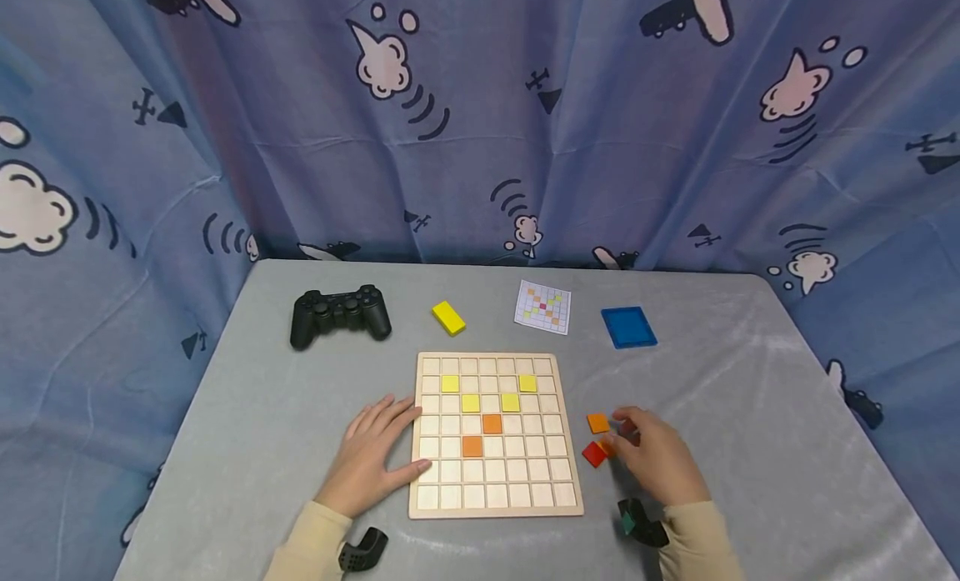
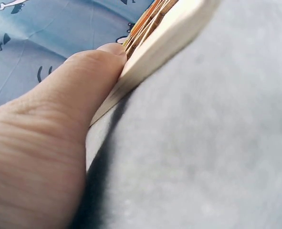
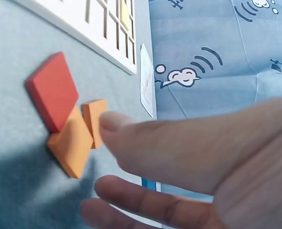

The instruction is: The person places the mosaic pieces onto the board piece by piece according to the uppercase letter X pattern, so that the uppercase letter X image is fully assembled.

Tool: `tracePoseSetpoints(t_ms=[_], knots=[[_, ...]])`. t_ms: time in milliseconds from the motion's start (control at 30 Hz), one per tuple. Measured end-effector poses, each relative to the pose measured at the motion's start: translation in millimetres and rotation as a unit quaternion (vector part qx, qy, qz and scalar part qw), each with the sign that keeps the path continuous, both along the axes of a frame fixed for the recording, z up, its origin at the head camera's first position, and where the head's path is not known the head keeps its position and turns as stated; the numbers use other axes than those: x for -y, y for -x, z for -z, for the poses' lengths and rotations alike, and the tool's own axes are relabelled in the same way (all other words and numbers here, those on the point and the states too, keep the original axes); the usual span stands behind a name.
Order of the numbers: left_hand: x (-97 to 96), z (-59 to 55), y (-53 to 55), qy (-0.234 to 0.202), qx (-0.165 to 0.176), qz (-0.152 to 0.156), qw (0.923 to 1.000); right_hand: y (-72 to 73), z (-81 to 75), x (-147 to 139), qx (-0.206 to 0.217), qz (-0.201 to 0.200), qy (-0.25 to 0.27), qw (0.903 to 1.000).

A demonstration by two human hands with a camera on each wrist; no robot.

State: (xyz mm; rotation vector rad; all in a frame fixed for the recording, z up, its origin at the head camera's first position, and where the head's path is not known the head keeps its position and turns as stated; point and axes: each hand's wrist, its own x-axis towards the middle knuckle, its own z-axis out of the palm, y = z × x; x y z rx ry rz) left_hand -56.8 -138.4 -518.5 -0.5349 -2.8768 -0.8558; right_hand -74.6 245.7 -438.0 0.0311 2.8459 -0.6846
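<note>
A person sits both hands around a wooden board on a grey counter. The left hand rests along the board's left side, its fingers spread and released, the thumb touching the rim near the lower left. At the board's right, the right hand hovers low over 3 loose pieces, its fingers lightly bent and released, with a gap between thumb and forefinger. Just beside the thumb lie 2 orange tiles and 1 red tile, the red touching 1 of the orange pieces; whether the thumb touches them cannot be told.

The board is a grid of 7 rows by 7 columns. It carries 4 yellow tiles, 2 in the second row from the top and 2 in the third, and 2 orange squares, in the fourth and fifth rows, set corner to corner.

Beyond the board, from left to right, stand a black game controller, a yellow block, a card printed with a coloured grid, and a blue tray. A blue curtain patterned with planes and clouds hangs behind.
</note>
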Motion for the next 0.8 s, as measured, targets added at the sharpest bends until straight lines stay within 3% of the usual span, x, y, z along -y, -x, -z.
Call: tracePoseSetpoints(t_ms=[267,600,800], knots=[[-1.0,-0.8,-0.9,0.002,0.007,-0.001,1.0000,-3.2,8.4,-2,0.030,-0.016,-0.013,0.9993],[0.0,0.0,0.7,0.003,0.013,0.003,0.9999,-9.4,18.4,0,-0.008,-0.006,-0.002,0.9999],[-1.1,-0.9,1.0,0.001,0.013,0.003,0.9999,-7.2,12.5,-2,-0.024,-0.006,0.017,0.9995]])
